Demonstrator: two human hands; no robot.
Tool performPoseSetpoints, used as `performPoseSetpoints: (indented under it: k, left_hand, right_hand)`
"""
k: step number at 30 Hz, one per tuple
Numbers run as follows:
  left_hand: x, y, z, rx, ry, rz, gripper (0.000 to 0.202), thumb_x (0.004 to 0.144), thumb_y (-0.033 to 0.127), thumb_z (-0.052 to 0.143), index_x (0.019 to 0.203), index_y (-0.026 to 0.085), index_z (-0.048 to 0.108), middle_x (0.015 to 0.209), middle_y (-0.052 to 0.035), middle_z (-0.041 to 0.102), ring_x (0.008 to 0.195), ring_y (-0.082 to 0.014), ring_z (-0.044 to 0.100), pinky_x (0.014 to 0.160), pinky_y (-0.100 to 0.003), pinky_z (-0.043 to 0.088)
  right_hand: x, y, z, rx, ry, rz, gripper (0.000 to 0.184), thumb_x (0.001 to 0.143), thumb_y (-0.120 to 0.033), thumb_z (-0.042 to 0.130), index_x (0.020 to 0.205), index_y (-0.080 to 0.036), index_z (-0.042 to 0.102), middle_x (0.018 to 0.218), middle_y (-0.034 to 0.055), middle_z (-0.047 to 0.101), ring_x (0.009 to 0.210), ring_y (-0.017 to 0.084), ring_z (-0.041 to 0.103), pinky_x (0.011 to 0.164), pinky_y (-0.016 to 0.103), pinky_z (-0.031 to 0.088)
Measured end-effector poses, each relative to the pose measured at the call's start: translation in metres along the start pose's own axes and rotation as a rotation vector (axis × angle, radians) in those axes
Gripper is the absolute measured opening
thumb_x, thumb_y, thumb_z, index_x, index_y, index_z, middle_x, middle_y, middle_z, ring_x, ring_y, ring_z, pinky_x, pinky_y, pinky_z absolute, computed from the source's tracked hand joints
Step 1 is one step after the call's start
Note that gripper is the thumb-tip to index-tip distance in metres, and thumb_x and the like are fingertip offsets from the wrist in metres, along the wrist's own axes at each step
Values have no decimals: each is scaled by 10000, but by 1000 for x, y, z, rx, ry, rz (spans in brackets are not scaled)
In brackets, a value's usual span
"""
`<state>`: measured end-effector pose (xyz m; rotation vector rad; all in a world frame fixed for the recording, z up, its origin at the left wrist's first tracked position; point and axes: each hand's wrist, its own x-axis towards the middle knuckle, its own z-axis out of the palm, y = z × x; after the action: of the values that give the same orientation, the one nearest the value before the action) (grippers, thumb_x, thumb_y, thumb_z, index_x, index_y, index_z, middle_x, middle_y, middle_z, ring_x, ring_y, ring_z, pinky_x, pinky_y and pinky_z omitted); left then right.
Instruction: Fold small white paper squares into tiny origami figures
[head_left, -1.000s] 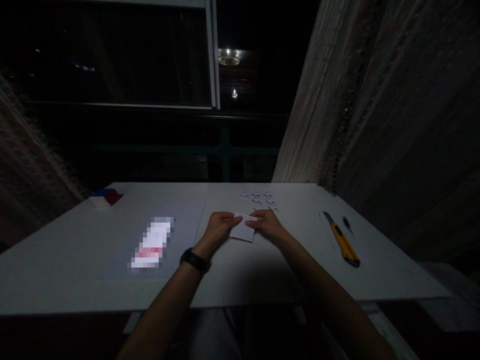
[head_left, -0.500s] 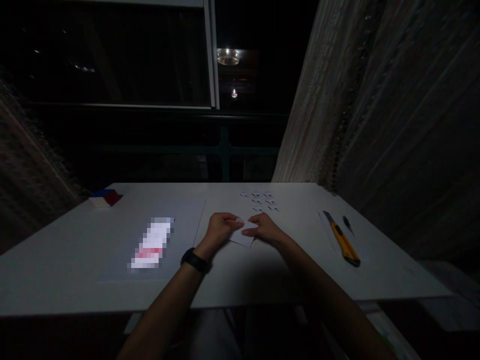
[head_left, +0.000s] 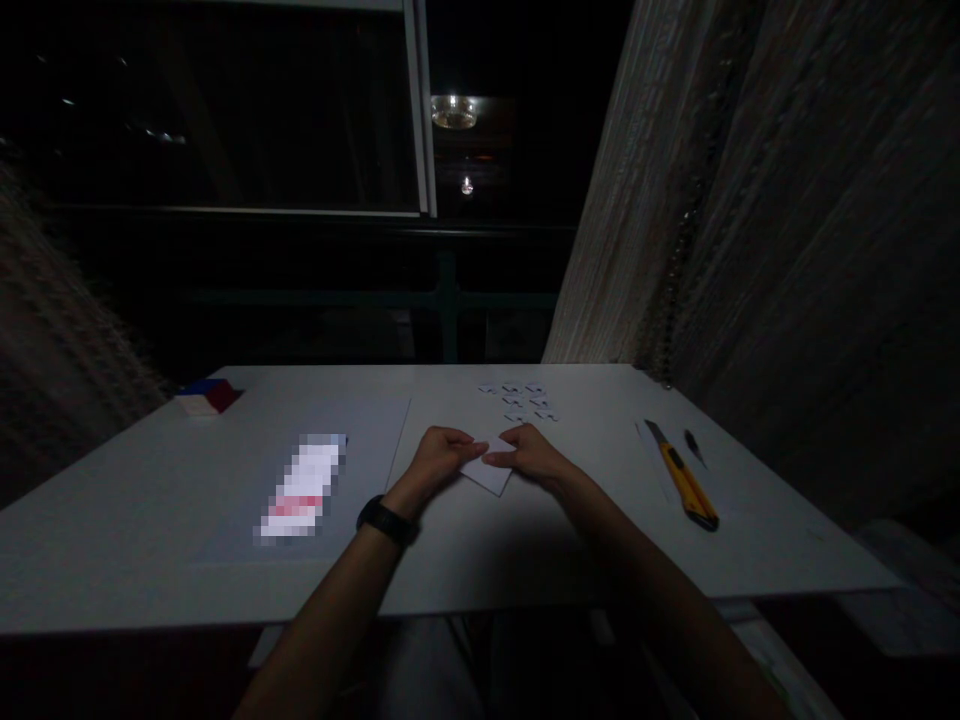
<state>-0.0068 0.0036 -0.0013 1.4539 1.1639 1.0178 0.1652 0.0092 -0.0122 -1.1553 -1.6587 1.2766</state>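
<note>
A small white piece of paper lies between both hands, just above the white table near its middle. My left hand, with a dark watch on its wrist, pinches the paper's left side with curled fingers. My right hand pinches the top edge from the right, fingertips almost meeting the left hand's. Several small white paper pieces lie in a cluster just beyond the hands.
A yellow utility knife and a dark pen lie at the right. A blurred-out white and red card rests on a grey sheet at the left. A red and blue block sits far left. Curtains hang on both sides.
My fingertips have drawn closer together along the paper's top edge, and the paper has tilted a little. The hands stay in the same place.
</note>
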Motion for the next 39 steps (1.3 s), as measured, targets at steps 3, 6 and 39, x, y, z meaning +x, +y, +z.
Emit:
performPoseSetpoints:
  k: [3,6,39]
  left_hand:
    - [1,-3,-1,146,-24,36,357,529,453,699,506,109,607,435,18,480,408,-68,366,413,-210,232]
    - [3,-5,-2,256,35,63,345,529,440,694,471,120,578,413,33,440,405,-67,346,413,-211,214]
    - [-4,6,2,-216,61,-52,363,393,200,799,699,66,654,636,-77,663,521,-153,589,510,-250,443]
  right_hand:
    - [0,0,0,-25,4,-13,275,524,-373,723,560,-124,615,516,-26,541,497,93,454,463,204,308]
    - [-1,0,0,-34,-20,-4,272,511,-365,732,563,-124,618,499,-33,532,479,88,445,456,203,303]
    - [1,-3,3,191,71,28,463,390,-134,736,803,-148,529,497,-42,593,428,115,532,420,211,402]
